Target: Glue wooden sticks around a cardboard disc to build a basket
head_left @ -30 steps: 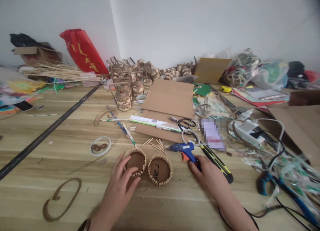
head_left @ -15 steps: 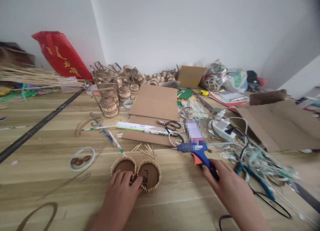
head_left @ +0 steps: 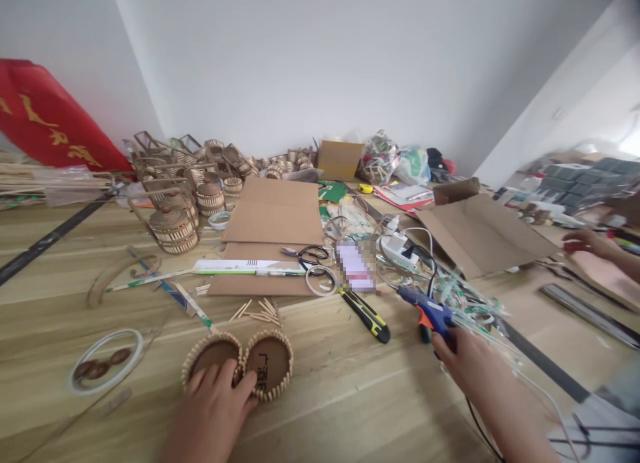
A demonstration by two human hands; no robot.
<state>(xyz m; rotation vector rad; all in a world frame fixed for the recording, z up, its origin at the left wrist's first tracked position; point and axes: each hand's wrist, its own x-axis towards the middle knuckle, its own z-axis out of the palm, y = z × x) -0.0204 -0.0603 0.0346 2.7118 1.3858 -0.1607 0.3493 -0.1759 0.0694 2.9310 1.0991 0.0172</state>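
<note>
Two shallow round stick-walled trays stand side by side on the table, their rims touching. My left hand (head_left: pixel 215 399) pinches them where they meet, fingers inside the left tray (head_left: pixel 193 356) and thumb at the right tray (head_left: pixel 277 356), which has dark printed characters on its brown base. My right hand (head_left: pixel 473 363) is wrapped round the handle of a blue glue gun (head_left: pixel 425 307) with an orange trigger, its nozzle pointing left. Just beyond the trays lie several short wooden sticks (head_left: pixel 265 313). A yellow and black utility knife (head_left: pixel 367 316) rests between the trays and the glue gun.
Cardboard sheets (head_left: pixel 280 213), scissors (head_left: pixel 310 255), a tape ring (head_left: pixel 321 280) and a phone (head_left: pixel 354 266) lie ahead. Small stick baskets (head_left: pixel 173 229) crowd the back left. A power strip (head_left: pixel 400 247) and scraps sit right. Another person's hand (head_left: pixel 590 243) shows at far right.
The view has turned right. My right hand has moved the glue gun rightward, away from the phone, and the utility knife is now uncovered. My left hand stays on the trays.
</note>
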